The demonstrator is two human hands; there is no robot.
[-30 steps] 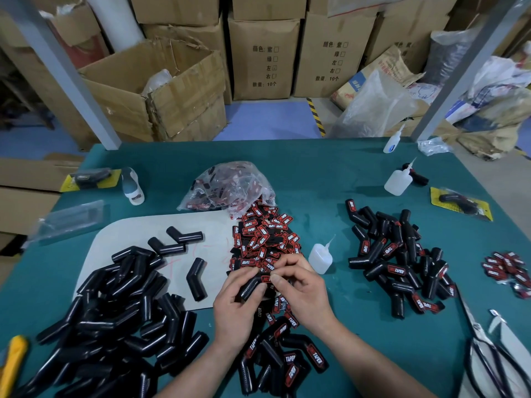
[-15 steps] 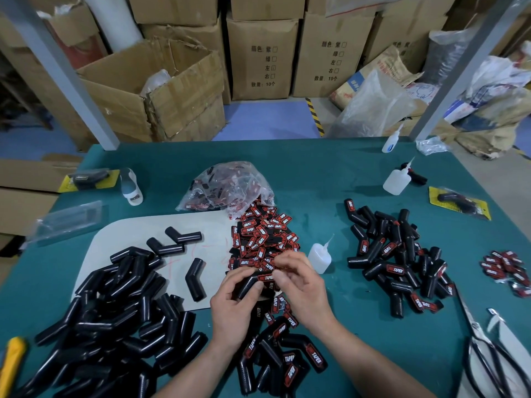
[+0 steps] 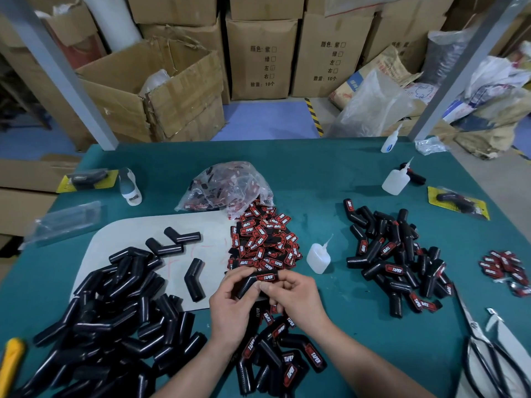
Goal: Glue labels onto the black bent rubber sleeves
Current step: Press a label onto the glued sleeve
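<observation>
Head view: both hands, left hand (image 3: 230, 307) and right hand (image 3: 298, 297), pinch a sleeve (image 3: 249, 284), fingers pressing its label (image 3: 265, 277); judged next: set it aside.

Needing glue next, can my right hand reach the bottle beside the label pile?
Probably yes: the glue bottle stands just beyond the right hand with bare table between. That hand must first let go of the labelled sleeve it pinches with the left hand.
</observation>
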